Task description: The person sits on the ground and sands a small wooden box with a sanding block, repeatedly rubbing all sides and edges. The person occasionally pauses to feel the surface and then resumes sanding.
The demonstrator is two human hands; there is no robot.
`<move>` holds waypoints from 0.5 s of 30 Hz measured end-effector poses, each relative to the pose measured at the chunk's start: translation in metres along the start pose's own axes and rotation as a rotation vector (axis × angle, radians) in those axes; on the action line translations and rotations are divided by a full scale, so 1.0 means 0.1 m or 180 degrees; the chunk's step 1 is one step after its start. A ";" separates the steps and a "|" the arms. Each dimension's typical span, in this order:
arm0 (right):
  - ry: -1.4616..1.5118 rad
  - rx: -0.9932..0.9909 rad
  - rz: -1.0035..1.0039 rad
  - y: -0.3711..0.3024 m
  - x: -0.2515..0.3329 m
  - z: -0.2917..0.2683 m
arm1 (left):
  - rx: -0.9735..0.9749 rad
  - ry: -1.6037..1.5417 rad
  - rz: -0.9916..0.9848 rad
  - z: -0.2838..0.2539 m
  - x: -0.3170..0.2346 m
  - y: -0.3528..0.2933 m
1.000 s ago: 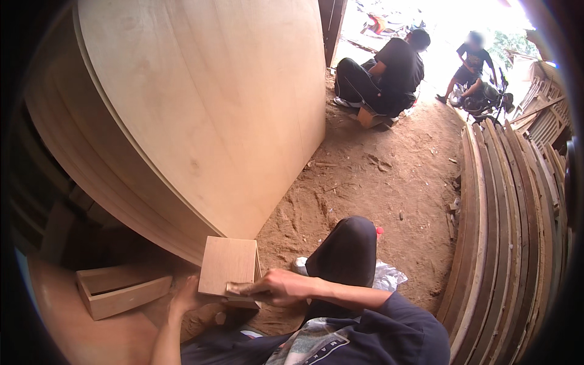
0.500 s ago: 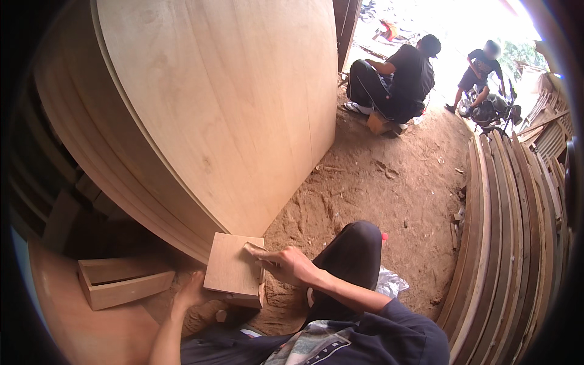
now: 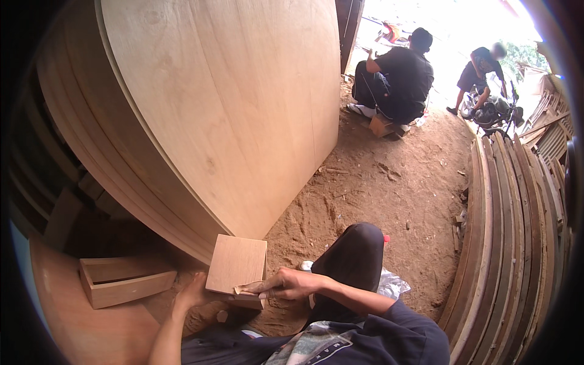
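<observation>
At the near edge, the person sits in a dark printed shirt [image 3: 328, 340] with one dark-clad knee [image 3: 350, 255] raised. The right hand [image 3: 292, 284] has its grip closed on a small tan piece [image 3: 245, 288], pressed to the near edge of a wooden box [image 3: 236, 261]. The box is in front of the person, smooth face up. The left hand [image 3: 193, 291] is against its left side; the fingers are partly hidden, so whether that grip is closed cannot be told. Further left, an open wooden box [image 3: 134, 290] lies on a reddish-brown surface [image 3: 103, 337]. Clear plastic [image 3: 392, 284] lies on the earthen floor [image 3: 389, 201], right of the knee. Beyond, large pale panels [image 3: 225, 103] stand at left, and long boards [image 3: 493, 243] are stacked at right. Farther off, one co-worker [image 3: 406, 79] sits low, facing away; another [image 3: 480, 70] bends over a motorbike [image 3: 496, 112].
</observation>
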State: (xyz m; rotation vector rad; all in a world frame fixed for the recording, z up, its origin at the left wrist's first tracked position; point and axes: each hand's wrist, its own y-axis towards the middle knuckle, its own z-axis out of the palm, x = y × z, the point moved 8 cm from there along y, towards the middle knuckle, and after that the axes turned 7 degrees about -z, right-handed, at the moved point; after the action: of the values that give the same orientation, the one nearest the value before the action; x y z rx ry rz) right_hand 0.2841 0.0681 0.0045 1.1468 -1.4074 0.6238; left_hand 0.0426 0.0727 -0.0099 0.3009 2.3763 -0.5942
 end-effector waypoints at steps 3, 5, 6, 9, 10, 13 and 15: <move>0.0111 -0.0674 0.0633 0.00 -0.10 -0.25 | 0.0012 0.0071 -0.0080 -0.02 -0.05 -0.03; -0.0027 -0.0994 0.1065 0.03 0.08 -0.40 | -0.0007 0.0106 -0.0122 -0.01 -0.02 -0.06; 0.0118 -0.0740 0.0879 0.01 0.09 -0.31 | -0.0034 0.0124 -0.0100 0.00 0.00 -0.05; 0.0335 -0.0144 0.0513 -0.01 0.03 -0.04 | -0.0051 0.0098 -0.0007 -0.02 -0.02 -0.02; 0.0371 0.0022 0.0423 -0.01 0.02 0.02 | -0.0046 0.0074 0.0039 -0.03 -0.06 0.00; 0.0167 -0.0712 0.0595 -0.01 -0.06 -0.23 | -0.0066 0.0149 -0.0010 -0.04 -0.12 -0.05; 0.0290 -0.0784 0.1159 0.00 -0.01 -0.33 | -0.0069 0.0152 0.0031 -0.04 -0.13 -0.05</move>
State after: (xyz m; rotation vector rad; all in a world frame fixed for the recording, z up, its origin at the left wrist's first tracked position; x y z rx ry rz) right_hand 0.2981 0.0973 0.0103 0.6649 -1.5786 0.7232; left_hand 0.0483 0.0692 0.0027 0.3205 2.4241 -0.5623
